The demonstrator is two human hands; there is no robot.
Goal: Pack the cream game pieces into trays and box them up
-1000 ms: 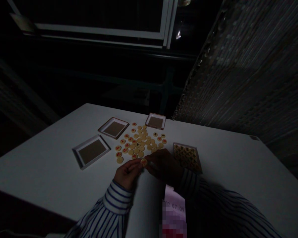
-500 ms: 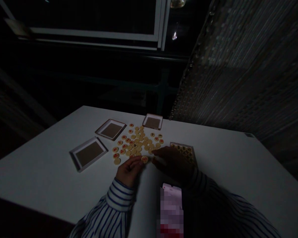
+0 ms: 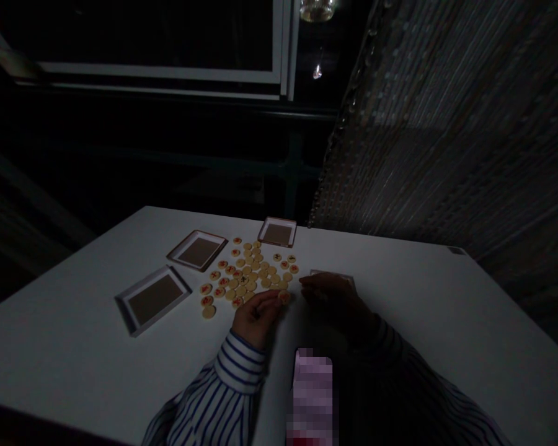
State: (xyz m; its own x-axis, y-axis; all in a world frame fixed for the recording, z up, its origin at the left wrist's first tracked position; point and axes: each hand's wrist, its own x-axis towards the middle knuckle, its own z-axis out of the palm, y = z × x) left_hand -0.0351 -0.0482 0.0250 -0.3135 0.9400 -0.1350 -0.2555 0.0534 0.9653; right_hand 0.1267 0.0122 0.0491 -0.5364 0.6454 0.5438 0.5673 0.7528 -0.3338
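My left hand (image 3: 255,320) pinches a round Chinese chess piece (image 3: 284,298) with a red character between thumb and fingers, just above the table. To its right, my right hand (image 3: 338,305) is dark in shadow, fingers stretched forward and a little apart; I make out nothing in them. It covers most of a shallow box (image 3: 331,272), whose far rim shows. Beyond my hands lie many loose chess pieces (image 3: 264,273), some face up with red or black characters, others blank side up.
Three shallow open trays stand on the white table (image 3: 400,297): a near-left tray (image 3: 180,279), a brown-rimmed tray (image 3: 224,243) behind it, and a far tray (image 3: 294,234). A pink phone (image 3: 312,384) lies between my forearms. A bead curtain (image 3: 400,155) hangs at the right.
My left hand has moved a little right with the chess piece. My right hand has shifted right and covers more of the box with pieces. The view has turned slightly.
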